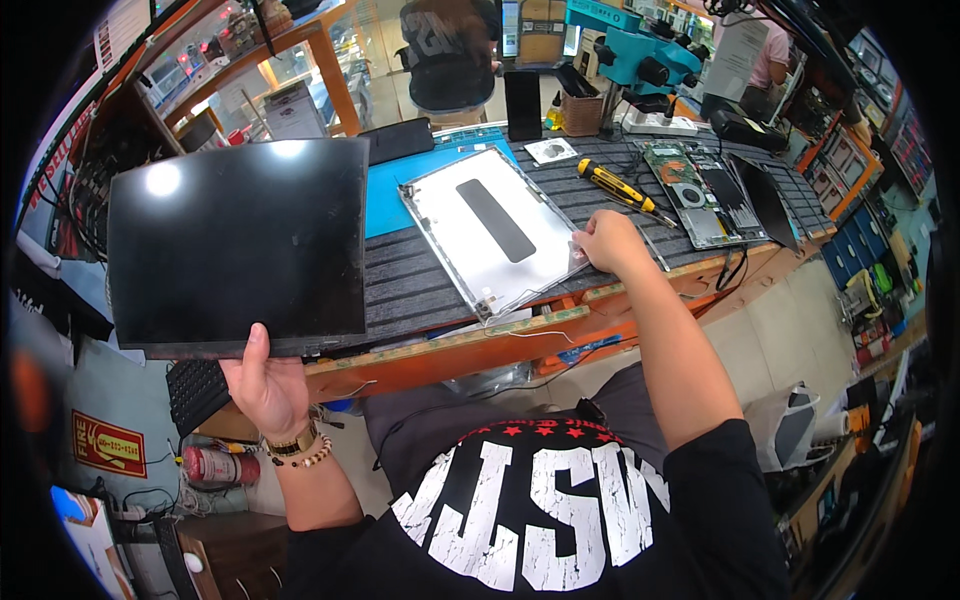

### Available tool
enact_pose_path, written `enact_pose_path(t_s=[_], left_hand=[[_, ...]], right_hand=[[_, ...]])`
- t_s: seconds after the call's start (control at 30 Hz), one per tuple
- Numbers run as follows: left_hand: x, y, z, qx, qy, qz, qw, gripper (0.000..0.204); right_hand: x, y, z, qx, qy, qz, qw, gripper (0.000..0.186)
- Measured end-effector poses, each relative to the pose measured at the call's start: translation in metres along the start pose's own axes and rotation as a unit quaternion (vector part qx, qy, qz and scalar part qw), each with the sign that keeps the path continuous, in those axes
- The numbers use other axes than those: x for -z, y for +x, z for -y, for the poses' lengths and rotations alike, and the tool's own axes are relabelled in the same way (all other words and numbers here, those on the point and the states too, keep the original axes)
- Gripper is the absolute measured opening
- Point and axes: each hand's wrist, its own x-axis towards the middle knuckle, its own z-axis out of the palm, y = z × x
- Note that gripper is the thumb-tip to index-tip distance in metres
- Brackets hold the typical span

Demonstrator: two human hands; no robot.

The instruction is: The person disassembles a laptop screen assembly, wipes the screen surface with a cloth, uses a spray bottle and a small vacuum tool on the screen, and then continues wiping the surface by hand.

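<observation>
My left hand (268, 392) grips the lower edge of a dark laptop screen panel (240, 245), thumb on its front face. The panel is raised over the left end of the bench, and two lights reflect in it. My right hand (612, 243) is closed on the right corner of a silver laptop lid cover (450, 225). That cover lies inside-up on the bench, with a long dark strip (495, 220) in its middle and a thin cable along its near edge. My right fingertips are partly hidden.
Right of the cover lie a yellow-and-black screwdriver (620, 188) and an opened laptop base (700, 195) with bare boards. A blue mat (385, 200) lies partly beneath the cover. Behind stand a phone (523, 105), a wicker basket (581, 115) and a teal microscope (645, 55). A person sits beyond.
</observation>
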Motion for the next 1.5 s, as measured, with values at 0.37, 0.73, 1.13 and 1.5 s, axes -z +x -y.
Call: enact_pose_path(t_s=[0.37, 0.73, 1.13, 1.5], left_hand=[[0.024, -0.033, -0.012, 0.002, 0.019, -0.049, 0.999, 0.057], [0.004, -0.048, 0.009, 0.021, 0.025, -0.082, 0.996, 0.062], [0.018, -0.063, 0.012, 0.047, 0.026, -0.053, 0.997, 0.058], [0.012, -0.063, 0.017, 0.056, 0.025, -0.049, 0.997, 0.053]], right_hand=[[-0.003, 0.002, 0.008, -0.028, -0.028, 0.029, 0.999, 0.034], [0.020, -0.015, 0.026, -0.055, -0.041, 0.103, 0.992, 0.043], [0.040, -0.052, 0.040, -0.050, 0.001, 0.154, 0.987, 0.063], [0.025, -0.057, 0.070, -0.077, 0.024, 0.113, 0.990, 0.102]])
